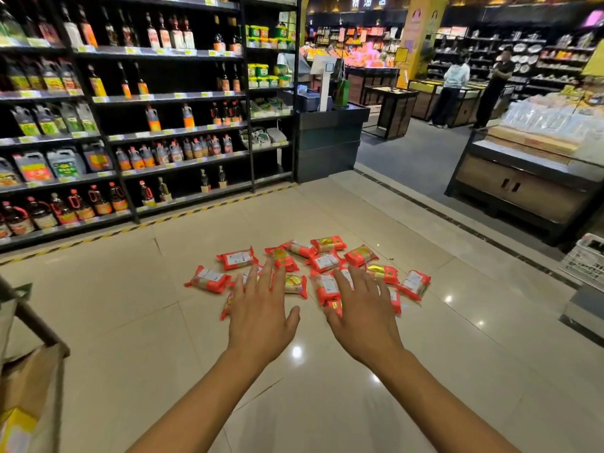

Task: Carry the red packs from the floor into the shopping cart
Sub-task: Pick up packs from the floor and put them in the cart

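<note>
Nearest the camera, the person's two bare forearms stretch forward and down, and both hands hold nothing. The left hand [258, 318] and the right hand [362, 318] lie side by side with a gap between the thumbs, fingers straight and splayed, palms down. That spread probably readies each one to scoop up a pack or more.

At the left edge, close by, a dark bar with brown cardboard below it looks to be a corner of the shopping cart [32, 318] (only a sliver shows), likely parked near to keep the carry short.

Beneath and just beyond the fingertips, the flat red plastic packs [327, 261], white-labelled, lie in a loose scatter on the glossy cream tiled floor [130, 305], some overlapping. None can be seen in the cart. Whether the fingertips touch the packs cannot be told.

Further off to the left stand tall black shelves [147, 125] of dark sauce bottles. To the right sits a white plastic crate [585, 259], and far back two people [452, 89] stand among display stands.
</note>
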Action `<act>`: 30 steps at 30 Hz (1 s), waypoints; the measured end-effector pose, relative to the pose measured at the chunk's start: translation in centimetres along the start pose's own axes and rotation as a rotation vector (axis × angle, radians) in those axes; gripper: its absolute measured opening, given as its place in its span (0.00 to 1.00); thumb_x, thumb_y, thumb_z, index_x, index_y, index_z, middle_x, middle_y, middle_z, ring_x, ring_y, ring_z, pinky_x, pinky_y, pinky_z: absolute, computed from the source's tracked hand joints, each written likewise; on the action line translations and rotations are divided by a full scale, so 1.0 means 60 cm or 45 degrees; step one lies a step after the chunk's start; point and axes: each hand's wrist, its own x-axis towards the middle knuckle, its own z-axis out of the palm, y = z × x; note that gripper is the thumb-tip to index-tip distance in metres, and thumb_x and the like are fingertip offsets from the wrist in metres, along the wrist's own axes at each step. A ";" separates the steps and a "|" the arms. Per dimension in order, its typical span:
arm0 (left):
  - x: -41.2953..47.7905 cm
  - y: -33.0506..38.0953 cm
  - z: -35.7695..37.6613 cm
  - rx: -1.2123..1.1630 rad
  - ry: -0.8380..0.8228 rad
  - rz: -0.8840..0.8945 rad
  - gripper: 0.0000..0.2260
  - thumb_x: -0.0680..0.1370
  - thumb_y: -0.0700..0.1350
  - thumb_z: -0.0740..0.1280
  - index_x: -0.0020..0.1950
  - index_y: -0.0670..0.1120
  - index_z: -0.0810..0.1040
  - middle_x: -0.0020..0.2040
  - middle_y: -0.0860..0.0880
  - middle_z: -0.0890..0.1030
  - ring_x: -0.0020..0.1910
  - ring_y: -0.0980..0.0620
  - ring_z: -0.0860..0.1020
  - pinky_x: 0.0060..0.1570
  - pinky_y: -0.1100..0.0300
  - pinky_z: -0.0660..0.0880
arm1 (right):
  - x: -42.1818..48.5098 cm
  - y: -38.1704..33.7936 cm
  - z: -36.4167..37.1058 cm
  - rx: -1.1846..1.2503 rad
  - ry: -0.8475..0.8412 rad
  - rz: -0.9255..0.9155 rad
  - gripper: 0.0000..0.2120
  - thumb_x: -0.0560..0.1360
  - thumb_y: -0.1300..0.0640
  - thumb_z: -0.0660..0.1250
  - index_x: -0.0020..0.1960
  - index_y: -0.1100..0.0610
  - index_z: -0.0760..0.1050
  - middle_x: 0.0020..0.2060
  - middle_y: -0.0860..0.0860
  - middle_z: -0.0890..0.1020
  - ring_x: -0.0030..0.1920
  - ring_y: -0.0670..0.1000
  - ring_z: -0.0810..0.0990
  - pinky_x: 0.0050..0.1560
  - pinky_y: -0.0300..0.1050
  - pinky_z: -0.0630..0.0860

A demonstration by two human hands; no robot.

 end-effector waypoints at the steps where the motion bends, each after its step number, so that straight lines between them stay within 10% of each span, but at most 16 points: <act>1: 0.018 0.000 0.010 0.003 -0.007 -0.006 0.36 0.78 0.62 0.57 0.82 0.46 0.63 0.83 0.43 0.61 0.82 0.39 0.60 0.79 0.39 0.55 | 0.021 0.006 0.005 0.007 0.006 -0.006 0.34 0.83 0.39 0.58 0.84 0.49 0.52 0.83 0.54 0.56 0.83 0.57 0.52 0.81 0.60 0.47; 9: 0.216 -0.007 0.078 0.134 -0.004 -0.031 0.34 0.78 0.62 0.66 0.80 0.47 0.68 0.80 0.42 0.68 0.79 0.37 0.66 0.76 0.38 0.61 | 0.233 0.081 0.070 0.068 0.016 -0.036 0.31 0.78 0.42 0.61 0.79 0.52 0.65 0.76 0.57 0.71 0.77 0.60 0.68 0.76 0.63 0.61; 30: 0.581 -0.058 0.282 0.211 -0.085 -0.278 0.34 0.77 0.63 0.66 0.77 0.45 0.71 0.77 0.41 0.72 0.76 0.37 0.69 0.74 0.38 0.66 | 0.698 0.191 0.210 0.100 -0.286 -0.272 0.32 0.83 0.41 0.54 0.84 0.50 0.51 0.83 0.53 0.56 0.82 0.56 0.54 0.80 0.57 0.49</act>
